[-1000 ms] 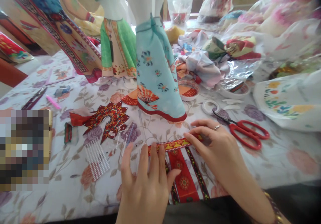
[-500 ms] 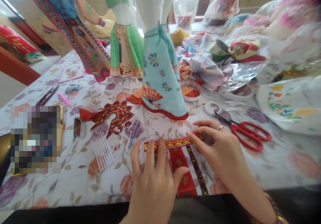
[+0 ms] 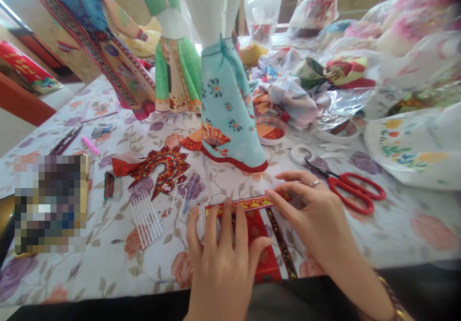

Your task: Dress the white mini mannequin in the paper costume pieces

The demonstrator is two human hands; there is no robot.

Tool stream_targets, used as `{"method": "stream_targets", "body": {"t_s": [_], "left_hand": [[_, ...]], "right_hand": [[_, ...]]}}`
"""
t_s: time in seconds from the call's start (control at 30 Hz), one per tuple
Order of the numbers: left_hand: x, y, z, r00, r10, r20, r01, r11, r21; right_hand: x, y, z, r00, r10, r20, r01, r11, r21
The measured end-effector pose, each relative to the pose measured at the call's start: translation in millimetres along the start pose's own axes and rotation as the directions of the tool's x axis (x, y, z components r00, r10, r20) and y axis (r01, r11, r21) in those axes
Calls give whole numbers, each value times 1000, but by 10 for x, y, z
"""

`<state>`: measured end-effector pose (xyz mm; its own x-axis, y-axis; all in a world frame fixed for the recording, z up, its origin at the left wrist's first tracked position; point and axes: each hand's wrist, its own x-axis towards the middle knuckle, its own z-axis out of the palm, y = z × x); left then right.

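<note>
A red and yellow patterned band edged with white beads (image 3: pixel 254 202) lies flat on the tablecloth, with a red ribbon panel (image 3: pixel 268 258) and narrow black patterned strips (image 3: pixel 283 244) running down from it. My left hand (image 3: pixel 222 254) rests with spread fingers across the band's left part, fingertips touching it. At its right end, the fingers of my right hand (image 3: pixel 311 208) lie extended over the band, hiding part of it. A red, pointed collar piece (image 3: pixel 162 165) and a sheet of white bead strips (image 3: pixel 146 220) are to the left of my left hand.
A dress form wearing a light blue skirt (image 3: pixel 230 114) stands just behind the band. Red-handled scissors (image 3: pixel 355 191) and a white tape roll (image 3: pixel 301 154) sit to the right. Bundled cloth (image 3: pixel 288 95) and plastic bags (image 3: pixel 313 9) fill the back right. A blurred-out object (image 3: pixel 50 203) lies left.
My left hand's fingers have shifted slightly along the band and cover more of the ribbon below it. The right hand stays almost in place; the view has moved slightly.
</note>
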<state>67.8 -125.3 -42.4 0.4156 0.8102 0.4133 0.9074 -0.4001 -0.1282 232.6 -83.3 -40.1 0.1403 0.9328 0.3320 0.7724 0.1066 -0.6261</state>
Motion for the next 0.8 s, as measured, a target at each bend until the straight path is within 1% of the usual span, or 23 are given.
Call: {"method": "stream_targets", "body": {"t_s": [0.1, 0.27, 0.47, 0.8], "left_hand": [[-40, -17, 22, 999, 20, 28, -21, 999, 36], [-60, -13, 48, 999, 33, 32, -34, 997, 62], [-53, -29, 49, 998, 47, 37, -49, 998, 42], [-105, -29, 81, 998, 51, 31, -53, 996, 68]], "right_hand": [[2, 1, 3, 1000, 0, 2, 0, 1000, -4], [12, -6, 4, 1000, 17, 19, -17, 1000, -5], [19, 6, 7, 999, 29, 22, -29, 1000, -9], [26, 16, 11, 999, 24, 41, -24, 1000, -7]]}}
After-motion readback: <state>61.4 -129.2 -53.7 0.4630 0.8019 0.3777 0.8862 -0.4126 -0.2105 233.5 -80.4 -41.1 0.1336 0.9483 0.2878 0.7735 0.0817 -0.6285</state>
